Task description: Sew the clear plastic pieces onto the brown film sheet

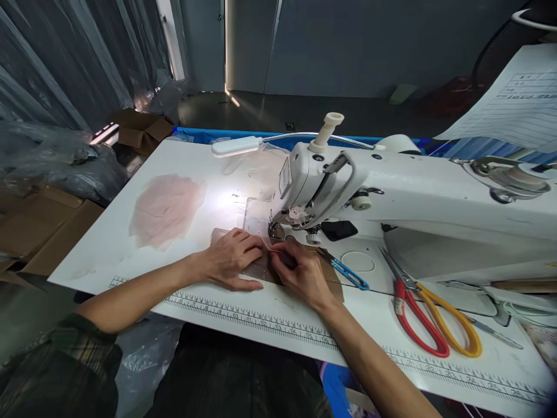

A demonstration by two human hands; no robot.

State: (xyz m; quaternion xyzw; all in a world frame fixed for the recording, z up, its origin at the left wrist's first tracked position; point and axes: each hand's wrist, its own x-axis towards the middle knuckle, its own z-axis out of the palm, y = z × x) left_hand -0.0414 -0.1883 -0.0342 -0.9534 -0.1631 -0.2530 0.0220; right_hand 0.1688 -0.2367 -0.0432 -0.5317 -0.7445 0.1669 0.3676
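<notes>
My left hand [232, 258] lies flat with its fingers spread on a small sheer pinkish fabric piece [261, 268] just in front of the presser foot [275, 231] of a white sewing machine [391, 186]. My right hand [302, 273] rests beside it, fingers curled in a pinch on the fabric's edge near the needle. The fabric lies over a brown cardboard-like patch [333, 278]. A lamp [237, 146] lights the spot.
A stack of pink sheer pieces [167, 209] lies at the table's left. Blue-handled snips [350, 274] sit right of my right hand. Red and yellow scissors [429, 313] lie further right. A printed ruler [261, 322] runs along the table's near edge. Cardboard boxes [43, 232] stand left.
</notes>
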